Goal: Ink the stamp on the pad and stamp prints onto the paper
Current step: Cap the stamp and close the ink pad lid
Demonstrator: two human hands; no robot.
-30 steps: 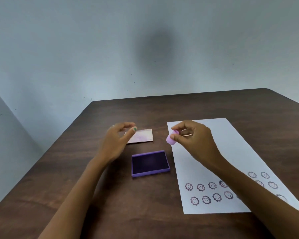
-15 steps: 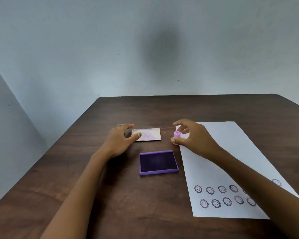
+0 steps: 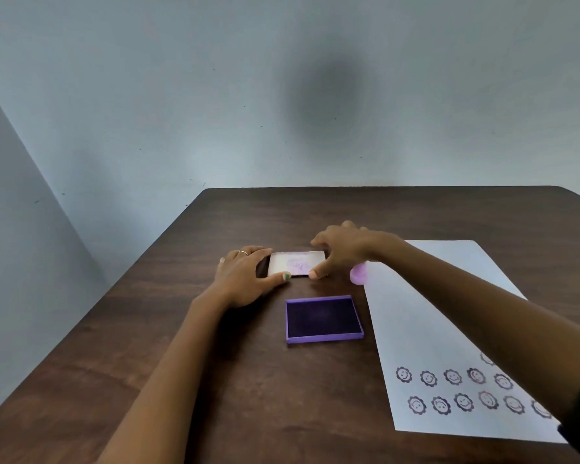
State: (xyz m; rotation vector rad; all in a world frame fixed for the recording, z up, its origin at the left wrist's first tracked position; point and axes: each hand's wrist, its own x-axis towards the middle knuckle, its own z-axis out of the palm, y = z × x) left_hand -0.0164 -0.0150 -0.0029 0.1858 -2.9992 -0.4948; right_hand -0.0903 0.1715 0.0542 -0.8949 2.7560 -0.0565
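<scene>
An open purple ink pad (image 3: pixel 323 318) with a dark inked face lies on the brown table (image 3: pixel 235 390). Behind it lies its flat lid (image 3: pixel 297 264), pale with a purple smudge. My left hand (image 3: pixel 245 277) pinches the lid's left end, thumb at the front edge. My right hand (image 3: pixel 344 251) grips the lid's right end, thumb at the front corner. The small pink stamp (image 3: pixel 359 273) rests loose at the far left edge of the white paper (image 3: pixel 426 316), just under my right wrist. Two rows of flower-face prints (image 3: pixel 452 376) mark the paper's near end.
A pale wall rises directly behind the table's far edge (image 3: pixel 382 187), with another wall to the left. My right forearm (image 3: pixel 503 316) crosses over the paper and hides part of the print rows.
My right hand has let go of the stamp at the paper's edge and reached left to the lid. My left hand has closed onto the lid's left end.
</scene>
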